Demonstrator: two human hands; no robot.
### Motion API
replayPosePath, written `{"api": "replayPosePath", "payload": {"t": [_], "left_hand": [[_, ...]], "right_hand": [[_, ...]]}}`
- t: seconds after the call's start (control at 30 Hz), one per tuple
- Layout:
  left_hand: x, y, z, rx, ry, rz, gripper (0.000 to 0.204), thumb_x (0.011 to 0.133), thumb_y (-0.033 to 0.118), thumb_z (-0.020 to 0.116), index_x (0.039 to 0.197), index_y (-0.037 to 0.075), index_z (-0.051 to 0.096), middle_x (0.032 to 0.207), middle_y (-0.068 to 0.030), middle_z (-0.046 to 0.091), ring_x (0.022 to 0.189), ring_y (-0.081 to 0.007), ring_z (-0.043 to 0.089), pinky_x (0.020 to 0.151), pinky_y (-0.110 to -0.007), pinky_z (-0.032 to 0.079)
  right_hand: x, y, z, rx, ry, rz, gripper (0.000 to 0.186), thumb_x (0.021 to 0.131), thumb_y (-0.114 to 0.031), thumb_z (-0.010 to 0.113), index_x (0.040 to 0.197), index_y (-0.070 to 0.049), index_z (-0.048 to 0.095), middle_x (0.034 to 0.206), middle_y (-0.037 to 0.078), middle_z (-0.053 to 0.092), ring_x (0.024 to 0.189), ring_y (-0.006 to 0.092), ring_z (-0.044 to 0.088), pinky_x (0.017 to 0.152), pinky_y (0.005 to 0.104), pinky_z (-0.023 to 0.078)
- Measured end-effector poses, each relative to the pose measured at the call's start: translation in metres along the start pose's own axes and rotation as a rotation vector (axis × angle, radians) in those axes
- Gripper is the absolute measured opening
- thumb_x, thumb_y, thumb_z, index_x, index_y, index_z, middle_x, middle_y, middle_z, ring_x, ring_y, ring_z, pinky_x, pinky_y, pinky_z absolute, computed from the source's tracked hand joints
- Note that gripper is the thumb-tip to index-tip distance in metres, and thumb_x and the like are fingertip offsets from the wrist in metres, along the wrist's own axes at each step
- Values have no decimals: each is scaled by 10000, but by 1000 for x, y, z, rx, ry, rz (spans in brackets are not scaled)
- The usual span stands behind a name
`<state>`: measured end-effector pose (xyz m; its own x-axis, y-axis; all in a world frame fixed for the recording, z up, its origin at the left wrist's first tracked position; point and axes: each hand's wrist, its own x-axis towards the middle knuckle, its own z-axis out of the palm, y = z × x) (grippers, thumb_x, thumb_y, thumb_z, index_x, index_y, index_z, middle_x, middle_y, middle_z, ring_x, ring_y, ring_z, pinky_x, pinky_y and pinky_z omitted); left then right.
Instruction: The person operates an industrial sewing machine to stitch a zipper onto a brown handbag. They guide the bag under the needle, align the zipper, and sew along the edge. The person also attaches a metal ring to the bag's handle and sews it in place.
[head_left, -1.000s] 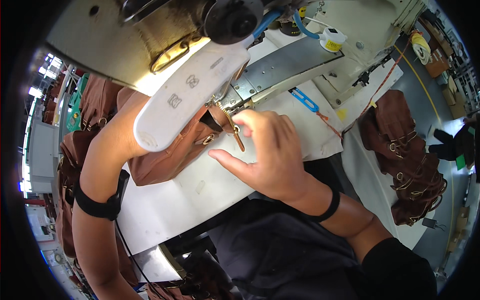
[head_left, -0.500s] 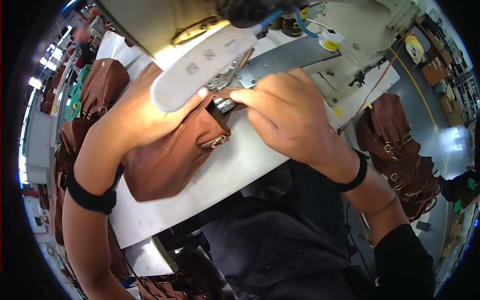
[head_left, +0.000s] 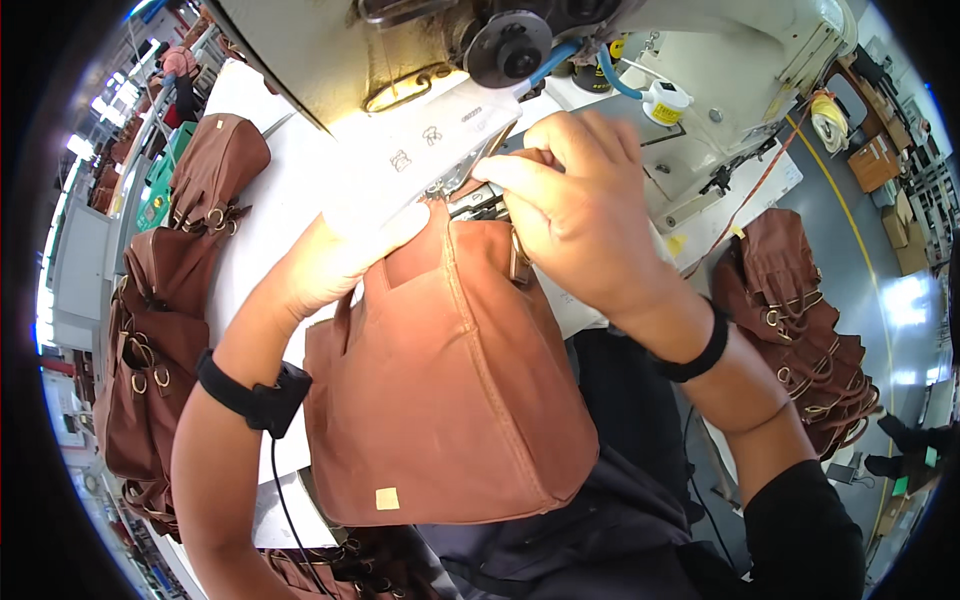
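Observation:
A brown leather bag (head_left: 430, 390) hangs over the front edge of the white table, its body toward me and its top edge at the sewing machine (head_left: 640, 190). My left hand (head_left: 345, 262) holds the bag's top edge with the thumb pressed on it; its other fingers are hidden under a pale guard plate (head_left: 430, 135). My right hand (head_left: 570, 190) is closed in a pinch close to the presser foot, above a buckle (head_left: 520, 262) on the bag. What lies between its fingertips is hidden. A small yellow tag (head_left: 387, 498) sits near the bag's lower corner.
Several brown bags lie in a row at the left (head_left: 160, 300), and more are piled at the right (head_left: 790, 330). Blue tubes (head_left: 615, 75) and a white bottle-shaped part (head_left: 665, 103) stand by the machine. A cable (head_left: 290, 530) runs from my left wristband.
The bag has swung round and toward me, so its broad side now shows and covers the table edge. Both hands stay near the presser foot, the right slightly higher.

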<state>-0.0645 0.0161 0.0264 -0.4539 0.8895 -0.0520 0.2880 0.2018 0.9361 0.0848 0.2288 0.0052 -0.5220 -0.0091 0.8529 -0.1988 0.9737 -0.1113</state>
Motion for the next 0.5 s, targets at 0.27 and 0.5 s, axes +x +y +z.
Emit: {"api": "replayPosePath", "payload": {"t": [0.27,0.5], "left_hand": [[-1,27,-13,-1,-74,-119,356,1036,179,692,1348,8,687,1293,-48,711,1180,-129,623,1067,-320,485],[7,-5,-4,-175,-50,97,358,1032,148,689,1357,-1,680,1292,-46,715,1202,-122,626,1094,-312,474]], "right_hand": [[-20,7,6,211,63,10,340,745,-43,772,1072,-131,797,1009,2,616,958,229,594,889,398,443],[-18,16,-4,62,26,-196,389,739,-69,789,1122,-134,798,1147,54,632,1084,251,613,958,423,448]]}}
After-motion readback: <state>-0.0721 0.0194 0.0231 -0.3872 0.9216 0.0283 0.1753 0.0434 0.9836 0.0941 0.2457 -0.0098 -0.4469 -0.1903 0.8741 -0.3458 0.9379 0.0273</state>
